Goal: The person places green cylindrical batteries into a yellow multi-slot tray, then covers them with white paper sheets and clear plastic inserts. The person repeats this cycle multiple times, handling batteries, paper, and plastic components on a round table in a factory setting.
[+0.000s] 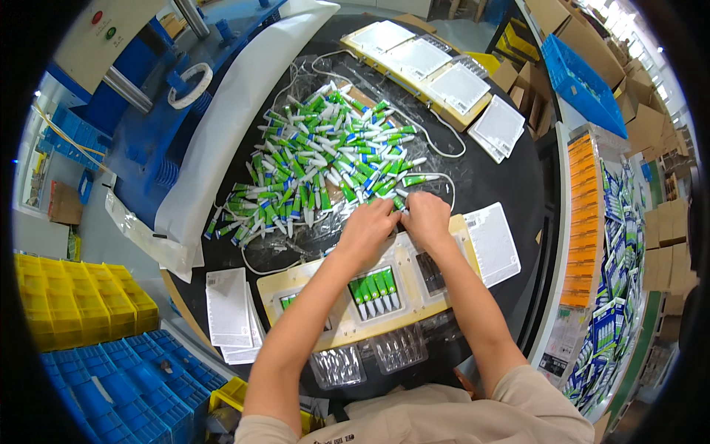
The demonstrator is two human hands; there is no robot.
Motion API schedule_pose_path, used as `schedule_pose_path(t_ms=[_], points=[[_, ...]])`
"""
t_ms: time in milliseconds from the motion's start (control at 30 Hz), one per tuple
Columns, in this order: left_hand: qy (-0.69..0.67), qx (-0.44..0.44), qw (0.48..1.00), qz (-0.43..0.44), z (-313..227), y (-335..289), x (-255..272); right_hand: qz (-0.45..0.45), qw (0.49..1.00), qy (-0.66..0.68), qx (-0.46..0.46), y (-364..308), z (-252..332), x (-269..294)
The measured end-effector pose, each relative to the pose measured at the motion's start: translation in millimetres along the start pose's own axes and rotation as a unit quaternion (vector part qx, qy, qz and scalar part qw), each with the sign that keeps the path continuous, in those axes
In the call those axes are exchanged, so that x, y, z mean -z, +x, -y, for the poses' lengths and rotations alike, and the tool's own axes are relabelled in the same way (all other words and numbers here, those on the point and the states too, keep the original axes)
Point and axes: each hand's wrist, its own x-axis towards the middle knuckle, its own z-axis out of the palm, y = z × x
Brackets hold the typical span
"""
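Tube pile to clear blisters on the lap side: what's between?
Head view: the near yellow tray, with the left hand and right hand by its far edge; toward the left, also a white cable.

Black table (484,181) with clear film (314,238), a heap of green tubes (333,152), two yellowish frames (340,311), white cards (497,243)
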Motion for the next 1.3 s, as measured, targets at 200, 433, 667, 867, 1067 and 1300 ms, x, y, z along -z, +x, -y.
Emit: schedule_pose_path(t_ms=[200,433,667,867,1067,1300], points=[[0.163,-0.186,0.959,0.138,27.0,37.7,5.7,-0.158,0.973,0.164,0.046,-24.8,-36.6,30.4],[0.178,-0.187,0.965,-0.054,-38.8,-22.9,20.2,-0.253,0.915,0.307,0.071,-137.3,-72.2,39.4],[0.095,0.126,0.975,-0.16,-22.0,-53.4,18.9,-0.279,0.911,0.213,0.218,-158.3,-72.2,9.0],[0.097,0.202,0.969,-0.102,4.1,-23.6,4.9,-0.232,0.918,0.168,0.274,-166.3,-58.9,-2.3],[0.227,0.092,0.969,0.011,23.0,3.0,-8.9,-0.204,0.916,0.176,0.297,-162.0,-57.8,2.9],[0.106,0.194,0.968,-0.12,23.2,7.7,-14.3,-0.185,0.927,0.182,0.271,-166.4,-49.6,7.5]])
